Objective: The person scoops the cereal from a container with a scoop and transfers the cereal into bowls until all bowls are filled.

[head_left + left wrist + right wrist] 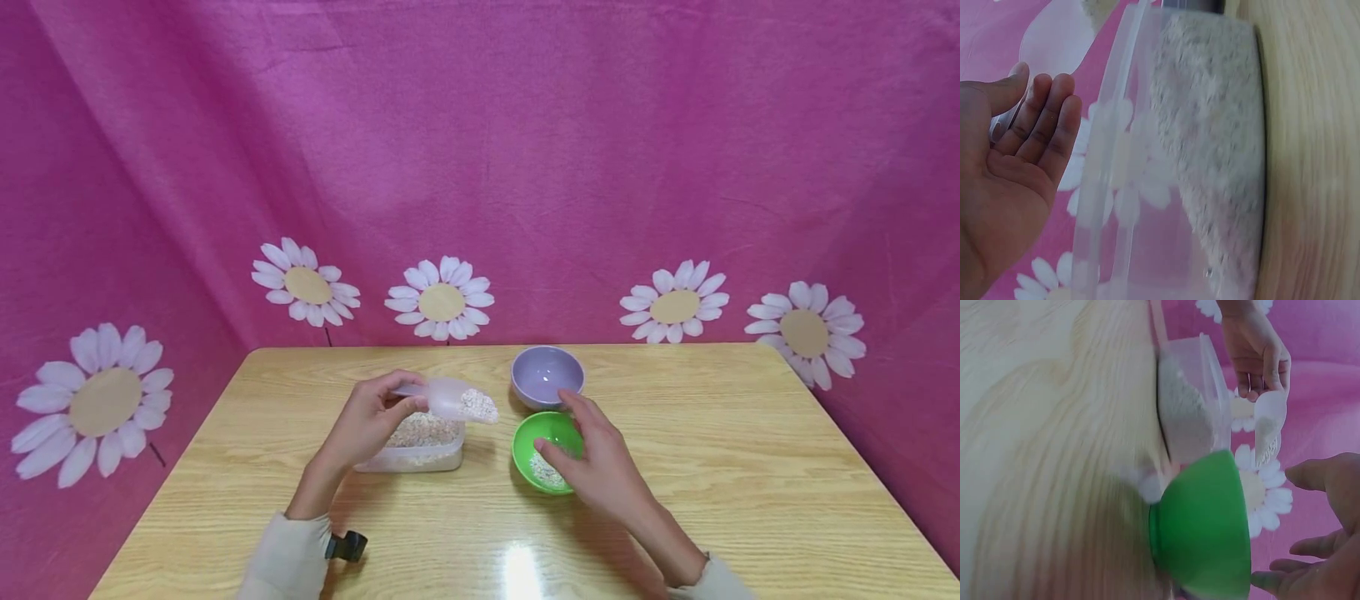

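Observation:
My left hand pinches the handle of a translucent plastic scoop, its front part loaded with pale flakes that look like oats. Under the scoop stands a clear plastic container with a sloping heap of the same flakes. To the right, a green bowl has a small amount of flakes in its bottom. Over this bowl's right side is my right hand, thumb and fingers spread apart, holding nothing. In the right wrist view, its fingertips come close to the rim of the green bowl.
Just behind the green bowl, a purple bowl sits near the table's far edge. The wooden table backs onto a pink cloth printed with daisies. A black device is strapped at the left wrist.

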`<state>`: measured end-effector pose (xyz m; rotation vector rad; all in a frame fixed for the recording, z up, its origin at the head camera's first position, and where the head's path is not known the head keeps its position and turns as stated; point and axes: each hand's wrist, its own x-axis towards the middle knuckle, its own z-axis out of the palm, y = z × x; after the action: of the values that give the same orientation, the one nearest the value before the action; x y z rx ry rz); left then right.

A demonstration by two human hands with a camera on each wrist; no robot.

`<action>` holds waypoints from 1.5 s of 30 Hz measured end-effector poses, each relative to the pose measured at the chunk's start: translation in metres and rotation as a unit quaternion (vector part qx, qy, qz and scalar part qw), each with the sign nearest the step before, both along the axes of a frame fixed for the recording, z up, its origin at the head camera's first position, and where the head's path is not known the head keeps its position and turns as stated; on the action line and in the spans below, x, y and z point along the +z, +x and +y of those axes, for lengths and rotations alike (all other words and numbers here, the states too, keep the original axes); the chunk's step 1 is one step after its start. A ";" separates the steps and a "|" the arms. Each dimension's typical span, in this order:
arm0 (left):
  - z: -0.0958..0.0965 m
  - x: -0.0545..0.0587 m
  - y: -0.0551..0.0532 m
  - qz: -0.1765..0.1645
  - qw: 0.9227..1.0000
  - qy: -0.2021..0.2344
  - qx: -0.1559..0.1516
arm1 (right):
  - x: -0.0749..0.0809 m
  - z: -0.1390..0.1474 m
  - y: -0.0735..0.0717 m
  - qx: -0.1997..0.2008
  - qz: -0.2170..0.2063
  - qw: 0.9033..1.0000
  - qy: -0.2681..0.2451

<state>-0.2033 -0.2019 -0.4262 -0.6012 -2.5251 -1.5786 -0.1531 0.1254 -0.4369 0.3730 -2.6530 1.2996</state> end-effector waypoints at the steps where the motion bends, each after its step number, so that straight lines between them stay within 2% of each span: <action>1: 0.003 0.000 0.000 0.003 1.000 -0.001 -0.004 | -0.001 0.004 0.001 -0.006 0.001 1.000 0.006; 8: 0.022 -0.005 -0.003 0.029 0.999 -0.012 -0.035 | -0.003 0.026 0.006 -0.009 -0.017 1.000 0.019; 11: 0.030 -0.005 -0.004 0.036 0.998 -0.020 -0.044 | -0.007 0.034 0.008 -0.003 -0.040 0.999 0.012; 16: 0.042 -0.005 -0.005 0.028 0.998 -0.025 -0.057 | -0.015 0.041 0.009 0.013 -0.077 0.997 0.012; 21: 0.051 -0.001 -0.004 0.019 0.996 -0.024 -0.079 | -0.023 0.043 0.010 0.037 -0.085 0.996 0.010; 25: 0.059 0.003 -0.006 0.017 0.994 -0.046 -0.098 | -0.025 0.041 0.011 0.047 -0.087 0.995 0.011; 35: 0.074 0.015 -0.013 0.042 0.978 -0.139 -0.147 | -0.024 0.041 0.010 0.025 -0.107 0.994 0.025; 42: 0.080 0.034 -0.016 0.100 0.962 -0.185 -0.173 | -0.025 0.042 0.009 0.031 -0.116 0.993 0.012; 45: 0.080 0.042 -0.016 0.116 0.959 -0.188 -0.177 | -0.025 0.043 0.009 0.032 -0.121 0.992 0.004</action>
<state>-0.2190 -0.1217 -0.3840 -1.2633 -2.6503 -1.0188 -0.1446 0.1681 -0.4615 0.3222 -2.8667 1.4389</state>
